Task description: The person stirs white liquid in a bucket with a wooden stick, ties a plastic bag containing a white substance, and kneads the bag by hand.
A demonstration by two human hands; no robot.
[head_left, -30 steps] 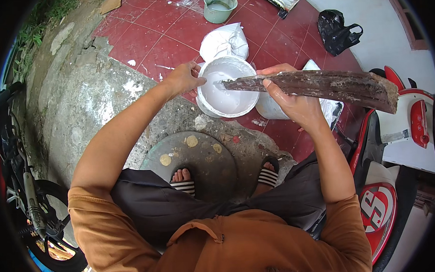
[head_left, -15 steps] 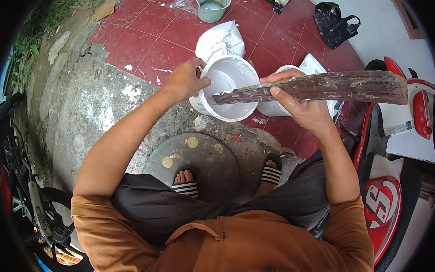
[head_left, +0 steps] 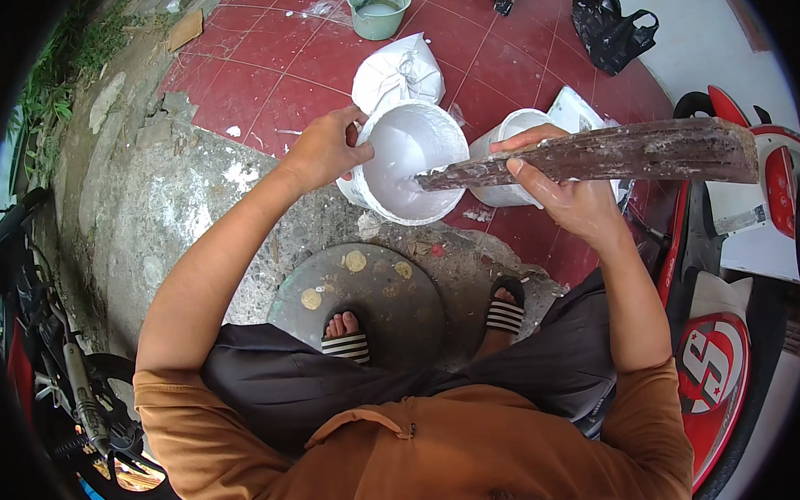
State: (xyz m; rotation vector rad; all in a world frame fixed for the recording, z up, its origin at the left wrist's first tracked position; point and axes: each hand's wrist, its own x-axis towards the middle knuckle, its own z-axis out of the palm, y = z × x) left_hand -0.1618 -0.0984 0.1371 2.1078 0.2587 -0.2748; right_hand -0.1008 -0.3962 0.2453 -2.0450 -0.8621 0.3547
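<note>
A white bucket (head_left: 456,133) with whitish liquid (head_left: 397,162) inside stands in front of me, its mouth tilted toward me. My left hand (head_left: 330,147) is closed on its left rim, thumb and fingers pinching the wall. Held in my right hand (head_left: 561,183) is a long, dark wooden plank (head_left: 652,153) smeared with white. The plank's narrow end reaches into the bucket at the liquid, and its wide end points out to the right. A second white bucket (head_left: 493,150) stands just right of the first, partly hidden behind my right hand and the plank.
A tied white sack (head_left: 398,74) sits right behind the bucket. Farther back are a green pail (head_left: 379,13) and a black plastic bag (head_left: 613,31) on red tiles (head_left: 323,67). Red-and-white motorcycle parts (head_left: 712,362) flank me on the right; another motorcycle (head_left: 79,385) stands left.
The plank and my right hand have shifted slightly right, and more of the whitish liquid shows. My left hand keeps its hold on the bucket rim.
</note>
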